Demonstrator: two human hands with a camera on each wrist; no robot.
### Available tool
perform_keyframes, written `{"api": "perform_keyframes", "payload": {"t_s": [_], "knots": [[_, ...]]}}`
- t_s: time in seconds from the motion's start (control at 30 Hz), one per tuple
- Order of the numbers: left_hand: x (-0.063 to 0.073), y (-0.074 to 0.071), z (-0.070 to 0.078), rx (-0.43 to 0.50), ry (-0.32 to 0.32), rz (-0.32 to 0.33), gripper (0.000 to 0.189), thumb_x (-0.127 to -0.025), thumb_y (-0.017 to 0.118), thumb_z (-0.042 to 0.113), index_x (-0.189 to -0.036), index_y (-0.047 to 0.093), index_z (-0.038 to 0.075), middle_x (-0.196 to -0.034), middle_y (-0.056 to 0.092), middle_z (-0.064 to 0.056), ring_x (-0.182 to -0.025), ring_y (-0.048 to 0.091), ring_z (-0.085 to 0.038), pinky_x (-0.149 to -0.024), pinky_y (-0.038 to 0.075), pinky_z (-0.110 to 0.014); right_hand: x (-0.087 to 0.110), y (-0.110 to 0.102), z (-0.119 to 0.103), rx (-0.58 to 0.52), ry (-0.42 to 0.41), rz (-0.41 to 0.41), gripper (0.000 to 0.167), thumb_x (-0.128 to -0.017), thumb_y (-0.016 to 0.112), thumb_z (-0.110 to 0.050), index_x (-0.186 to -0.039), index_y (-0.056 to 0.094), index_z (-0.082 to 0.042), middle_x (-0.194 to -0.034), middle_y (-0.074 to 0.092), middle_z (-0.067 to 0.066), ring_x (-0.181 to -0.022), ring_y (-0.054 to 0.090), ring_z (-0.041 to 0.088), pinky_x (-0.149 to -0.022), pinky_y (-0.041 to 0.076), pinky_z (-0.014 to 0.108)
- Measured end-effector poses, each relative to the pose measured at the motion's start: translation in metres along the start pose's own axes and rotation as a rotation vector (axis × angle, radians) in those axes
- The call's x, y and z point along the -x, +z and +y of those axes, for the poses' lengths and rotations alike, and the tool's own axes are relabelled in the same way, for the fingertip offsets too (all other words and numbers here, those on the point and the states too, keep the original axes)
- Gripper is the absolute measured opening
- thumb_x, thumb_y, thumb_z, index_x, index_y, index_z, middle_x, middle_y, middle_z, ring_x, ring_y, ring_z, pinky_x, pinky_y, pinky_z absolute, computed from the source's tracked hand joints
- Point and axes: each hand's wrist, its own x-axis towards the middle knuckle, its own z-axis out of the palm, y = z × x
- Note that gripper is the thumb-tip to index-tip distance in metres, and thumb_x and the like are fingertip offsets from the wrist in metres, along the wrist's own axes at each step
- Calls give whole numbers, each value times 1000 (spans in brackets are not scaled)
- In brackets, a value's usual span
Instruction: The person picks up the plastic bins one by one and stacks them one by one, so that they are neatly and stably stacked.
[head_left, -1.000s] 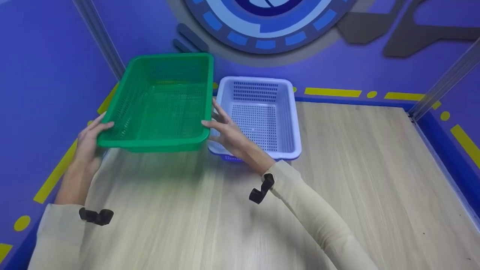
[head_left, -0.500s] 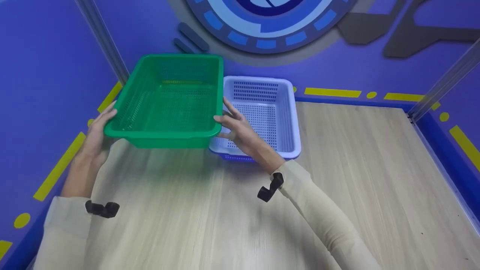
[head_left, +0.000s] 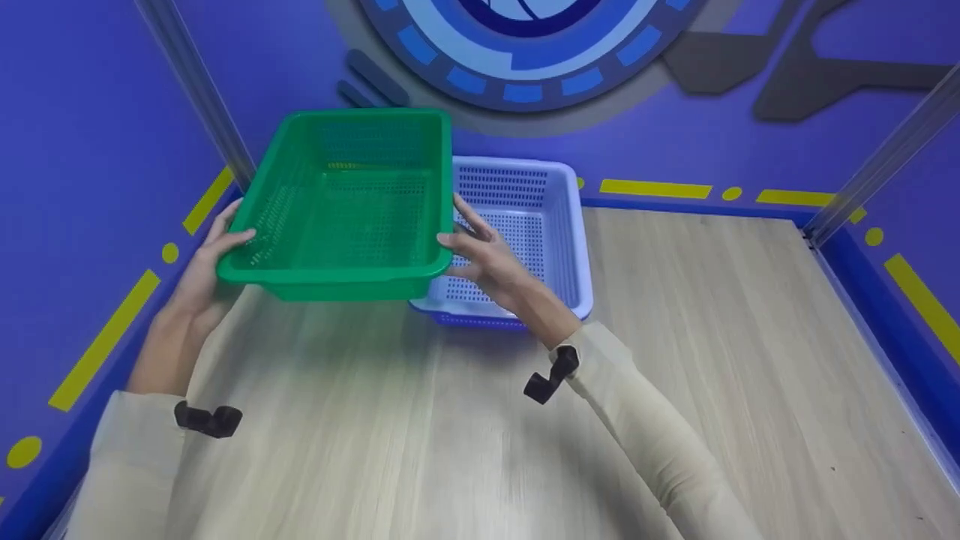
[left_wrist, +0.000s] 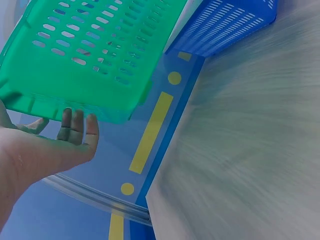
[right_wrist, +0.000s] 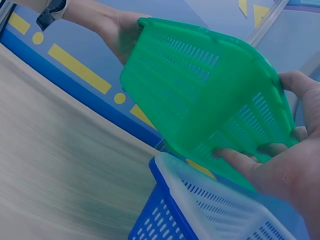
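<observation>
Green basket point(head_left: 360, 225), held off the table point(head_left: 697, 337) between left hand point(head_left: 201, 276) and right hand point(head_left: 501, 268), both gripping its sides; long axis appears toward twelve o'clock. Lavender basket point(head_left: 565, 236) at about three o'clock, right hand nearer.

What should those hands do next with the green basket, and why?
Probably shift the green basket rightward, above the pale basket: the left hand and right hand hold it up off the table, mostly left of that one, which seems nested in a blue basket.
</observation>
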Motion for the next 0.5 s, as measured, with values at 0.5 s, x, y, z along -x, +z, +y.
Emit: {"api": "perform_keyframes", "payload": {"t_s": [0.5], "knots": [[0, 11, -3, -76, -21, -73, 80, -106, 52, 22, -161, -4, 42, -171, -1, -3, -156, 12, -24, -122, 25, -39, 8, -10, -8, -14, -7, -38, 80, -97, 57, -3, -164, 22, -28, -169, 25, 13, -154, 26, 41, -112, 43, 61]]}}
